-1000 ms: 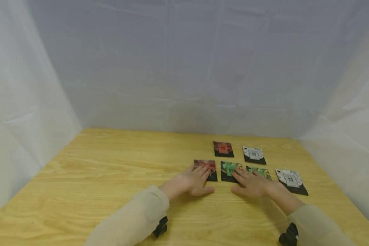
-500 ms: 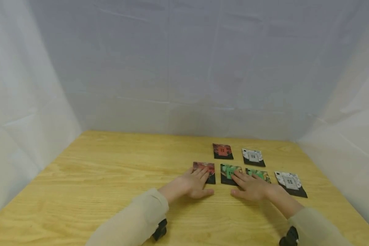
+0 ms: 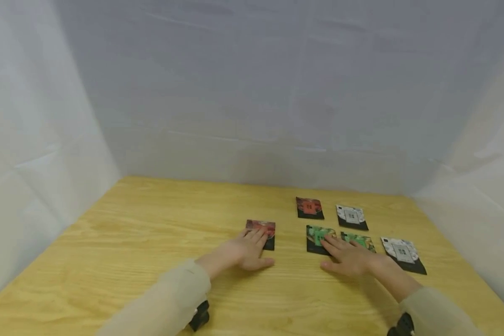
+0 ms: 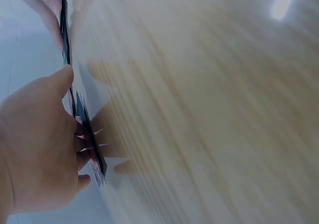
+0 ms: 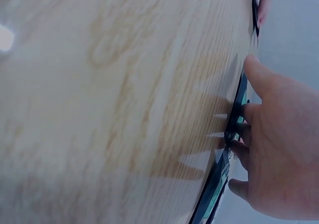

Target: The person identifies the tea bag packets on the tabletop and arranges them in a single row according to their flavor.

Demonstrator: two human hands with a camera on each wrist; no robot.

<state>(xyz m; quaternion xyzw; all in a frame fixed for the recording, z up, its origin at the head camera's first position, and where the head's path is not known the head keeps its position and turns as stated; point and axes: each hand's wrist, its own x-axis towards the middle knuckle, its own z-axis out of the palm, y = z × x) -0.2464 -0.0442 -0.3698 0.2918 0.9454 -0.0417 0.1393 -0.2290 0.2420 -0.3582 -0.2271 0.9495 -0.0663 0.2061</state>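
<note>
Fingers of both hands are lying flat and straight, pressing cards on the wooden table (image 3: 130, 242). Left hand (image 3: 241, 252) is resting fingertips on the near-left red card (image 3: 261, 229), which is sitting apart from the rest. Right hand (image 3: 346, 256) is covering two green cards: left green card (image 3: 317, 236) and right green card (image 3: 359, 240). Far red card (image 3: 309, 207), far white card (image 3: 351, 217) and right white card (image 3: 403, 254) are lying untouched.
</note>
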